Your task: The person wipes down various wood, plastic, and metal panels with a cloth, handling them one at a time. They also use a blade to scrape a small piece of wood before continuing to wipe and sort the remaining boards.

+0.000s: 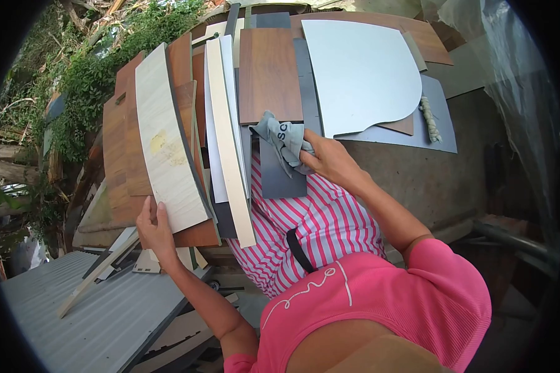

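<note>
My right hand (331, 163) is closed around a crumpled grey cloth (281, 138) with dark lettering. The cloth lies against the lower end of a brown wood-grain board (269, 74) and over a dark grey panel (284, 177). At the lower left, my left hand (157, 235) has its fingers stretched out and touches the lower left edge of a pale wood-grain board (168, 146) with a yellowish stain. Between the hands, a long narrow cream strip (229, 137) lies on top of a white strip (216, 168).
A large white panel with a curved edge (364, 74) lies at the upper right, beside a twisted bundle of cord (429, 119). Corrugated metal sheeting (74, 317) is at the lower left, with narrow wood offcuts on it. Clear plastic sheeting (510, 68) hangs at right; plants (99, 81) grow at left.
</note>
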Tool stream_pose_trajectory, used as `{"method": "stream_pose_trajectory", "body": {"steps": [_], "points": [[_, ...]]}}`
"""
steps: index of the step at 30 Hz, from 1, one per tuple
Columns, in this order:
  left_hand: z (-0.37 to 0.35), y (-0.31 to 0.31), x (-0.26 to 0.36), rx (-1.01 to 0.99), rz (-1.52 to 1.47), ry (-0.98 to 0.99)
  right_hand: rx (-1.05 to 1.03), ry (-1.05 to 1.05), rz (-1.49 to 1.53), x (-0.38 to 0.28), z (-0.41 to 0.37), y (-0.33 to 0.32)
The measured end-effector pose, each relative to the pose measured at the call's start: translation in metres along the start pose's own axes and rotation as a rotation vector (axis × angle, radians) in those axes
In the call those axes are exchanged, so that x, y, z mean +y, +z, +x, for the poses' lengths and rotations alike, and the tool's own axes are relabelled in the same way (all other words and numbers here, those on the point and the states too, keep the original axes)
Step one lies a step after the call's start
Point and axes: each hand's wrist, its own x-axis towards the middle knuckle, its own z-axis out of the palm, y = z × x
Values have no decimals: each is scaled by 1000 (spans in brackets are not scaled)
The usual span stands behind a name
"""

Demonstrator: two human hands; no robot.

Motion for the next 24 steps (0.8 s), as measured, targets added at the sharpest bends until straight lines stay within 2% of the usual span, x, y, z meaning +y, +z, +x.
{"method": "stream_pose_trajectory", "body": {"steps": [4,8,11,12,13,14,15,17,19,21,24], "points": [[-7,-2,16,101,21,150,23,45,20,-4,-2,-9],[-25,-5,47,148,42,169,114,12,-36,7,-1,-8],[-38,0,57,133,-168,204,230,48,-96,19,8,-9],[-46,0,66,126,-22,208,283,104,-74,18,13,-11],[-51,7,61,116,-2,202,357,78,-61,22,16,-12],[-57,12,57,94,100,234,334,191,-127,25,22,-16],[-61,17,51,94,196,287,421,85,-151,50,30,-11],[-63,23,47,95,190,235,457,134,-286,71,45,-5],[-63,21,43,119,159,190,498,71,-478,87,52,0],[-62,22,43,112,138,250,488,63,-484,84,52,5],[-61,27,46,93,182,231,551,51,-504,88,49,5]]}}
